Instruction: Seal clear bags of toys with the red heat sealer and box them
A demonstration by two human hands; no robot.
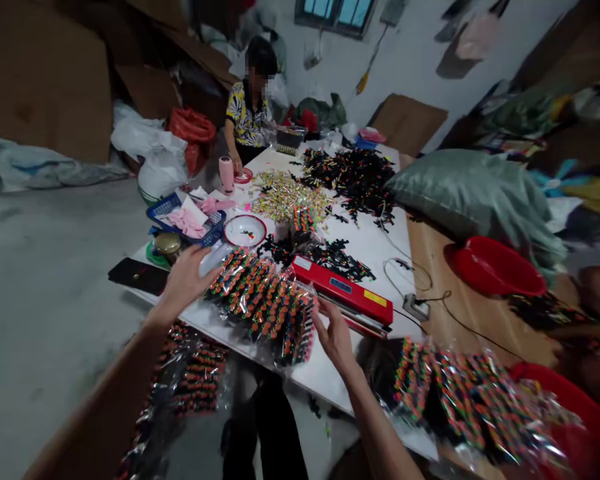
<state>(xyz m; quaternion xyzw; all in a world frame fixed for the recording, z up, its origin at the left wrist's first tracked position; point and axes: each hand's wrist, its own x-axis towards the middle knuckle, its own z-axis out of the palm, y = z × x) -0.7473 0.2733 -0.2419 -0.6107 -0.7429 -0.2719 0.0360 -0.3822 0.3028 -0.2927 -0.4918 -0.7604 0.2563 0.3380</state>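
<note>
- The left hand's [184, 280] fingers [203, 254] are spread and loosely curled, tips touching the far left end of the packet stack [263, 303]; they close on nothing that shows.
- The right hand [334, 333] is open too, palm toward the stack, its fingers [321, 307] against the stack's right edge; whether they pinch the wrap cannot be told.
- The stack is a fanned row of clear packets with orange, green and black pieces, lying on the white table [370, 247] near its front edge, between the two hands.
- A red sealer [343, 290] lies just beside the stack, on its right, close behind the right hand.
- A white bowl [245, 231] with a red rim sits beyond the stack, near a blue basket [185, 220].
- More packets [460, 393] lie lower right, beside a red tub [587, 413]; others [190, 373] hang below the table edge at left.
- A black phone [137, 275] rests at the table's left corner.
- Another person [249, 107] sits at the far end, a hand by a pink cup [226, 173].
</note>
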